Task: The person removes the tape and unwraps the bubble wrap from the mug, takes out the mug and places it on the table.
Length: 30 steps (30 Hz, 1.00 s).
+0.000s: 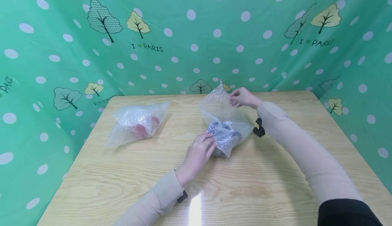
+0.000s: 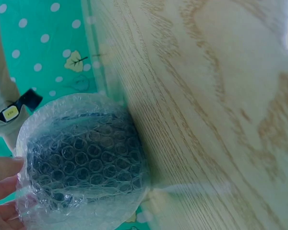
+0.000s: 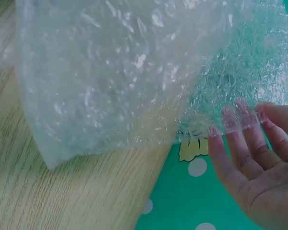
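A dark object [image 2: 86,158], seen only through plastic, lies inside a sheet of bubble wrap [image 1: 225,105] on the right half of the table. Part of the wrap is folded over it, while the loose end rises toward the back. My left hand [image 1: 200,151] rests its fingers against the near left side of this bundle. Up at the raised end, my right hand [image 1: 245,97] pinches the wrap's edge between thumb and fingers. Several of its fingertips [image 3: 230,120] show through the clear sheet in the right wrist view. What the dark object is stays hidden by the wrap.
On the left of the wooden table [image 1: 122,178] lies a second bubble-wrapped bundle [image 1: 137,122] with something red inside. A green dotted cloth [image 1: 177,35] hangs behind the table and along both sides. Black straps with small devices [image 1: 259,128] sit on the wrists.
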Tool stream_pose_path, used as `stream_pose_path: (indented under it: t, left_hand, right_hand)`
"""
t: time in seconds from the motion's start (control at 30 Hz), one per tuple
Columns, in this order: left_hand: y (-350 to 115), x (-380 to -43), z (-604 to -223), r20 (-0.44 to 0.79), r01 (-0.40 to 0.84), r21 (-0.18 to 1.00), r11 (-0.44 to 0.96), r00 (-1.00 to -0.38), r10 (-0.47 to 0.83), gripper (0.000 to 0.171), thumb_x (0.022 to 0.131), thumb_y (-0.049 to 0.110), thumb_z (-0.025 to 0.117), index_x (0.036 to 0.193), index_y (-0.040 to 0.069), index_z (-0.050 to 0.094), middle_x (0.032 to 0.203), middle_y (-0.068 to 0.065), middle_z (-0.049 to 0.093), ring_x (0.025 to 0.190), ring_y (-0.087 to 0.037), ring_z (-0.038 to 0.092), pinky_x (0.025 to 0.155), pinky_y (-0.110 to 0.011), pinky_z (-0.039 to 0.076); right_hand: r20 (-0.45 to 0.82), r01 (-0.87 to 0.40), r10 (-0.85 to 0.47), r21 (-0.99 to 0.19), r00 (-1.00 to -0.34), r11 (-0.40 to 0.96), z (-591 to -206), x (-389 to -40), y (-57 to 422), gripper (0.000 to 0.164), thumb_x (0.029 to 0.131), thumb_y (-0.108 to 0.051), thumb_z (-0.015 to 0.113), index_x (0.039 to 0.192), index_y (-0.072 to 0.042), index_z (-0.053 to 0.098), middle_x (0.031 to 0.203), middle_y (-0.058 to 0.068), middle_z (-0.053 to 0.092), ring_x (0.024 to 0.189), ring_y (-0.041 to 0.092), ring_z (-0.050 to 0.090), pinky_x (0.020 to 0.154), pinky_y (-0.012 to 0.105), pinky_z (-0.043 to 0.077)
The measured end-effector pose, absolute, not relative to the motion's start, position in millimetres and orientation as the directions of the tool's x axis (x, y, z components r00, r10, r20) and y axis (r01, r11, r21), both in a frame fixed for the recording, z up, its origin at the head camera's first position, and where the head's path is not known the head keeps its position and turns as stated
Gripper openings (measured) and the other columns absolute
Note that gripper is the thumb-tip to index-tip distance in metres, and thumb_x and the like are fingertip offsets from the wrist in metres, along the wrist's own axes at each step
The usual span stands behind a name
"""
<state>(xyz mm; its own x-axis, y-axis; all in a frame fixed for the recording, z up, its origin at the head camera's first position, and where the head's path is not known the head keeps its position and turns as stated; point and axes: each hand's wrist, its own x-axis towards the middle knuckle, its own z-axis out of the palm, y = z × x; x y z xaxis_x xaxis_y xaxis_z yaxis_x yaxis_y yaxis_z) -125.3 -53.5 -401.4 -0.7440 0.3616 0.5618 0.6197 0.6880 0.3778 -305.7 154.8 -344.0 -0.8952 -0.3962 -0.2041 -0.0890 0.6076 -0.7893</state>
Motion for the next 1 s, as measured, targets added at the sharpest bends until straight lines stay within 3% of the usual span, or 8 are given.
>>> stream_pose_path:
  t: [0.43, 0.63, 1.0]
  left_hand:
    - [-53, -126, -402, 0.565, 0.618, 0.387, 0.685, -0.746, 0.354, 0.019, 0.081, 0.014, 0.063, 0.094, 0.001, 0.065, 0.103, -0.014, 0.062, 0.107, -0.029, 0.053, 0.095, -0.034, 0.041]
    - [-53, -126, -401, 0.563, 0.618, 0.383, 0.687, -0.746, 0.357, 0.019, 0.08, 0.015, 0.063, 0.093, 0.001, 0.065, 0.102, -0.014, 0.062, 0.106, -0.03, 0.054, 0.095, -0.035, 0.041]
    - [-54, -127, -402, 0.565, 0.621, 0.386, 0.682, -0.744, 0.357, 0.019, 0.081, 0.015, 0.063, 0.093, 0.001, 0.065, 0.102, -0.014, 0.062, 0.106, -0.03, 0.054, 0.094, -0.035, 0.041]
  right_hand:
    - [-0.27, -0.02, -0.354, -0.769, -0.895, 0.639, -344, -312, 152, 0.027, 0.09, -0.009, 0.048, 0.109, 0.011, 0.051, 0.101, 0.027, 0.057, 0.09, 0.036, 0.058, 0.078, 0.04, 0.051]
    - [-0.245, -0.056, -0.373, -0.768, -0.895, 0.638, -344, -309, 152, 0.029, 0.091, -0.011, 0.048, 0.109, 0.011, 0.05, 0.1, 0.027, 0.058, 0.09, 0.036, 0.058, 0.079, 0.041, 0.051]
    - [-0.161, -0.134, -0.389, -0.765, -0.907, 0.63, -340, -292, 158, 0.037, 0.092, -0.014, 0.045, 0.122, 0.008, 0.043, 0.115, 0.026, 0.051, 0.102, 0.038, 0.051, 0.086, 0.041, 0.046]
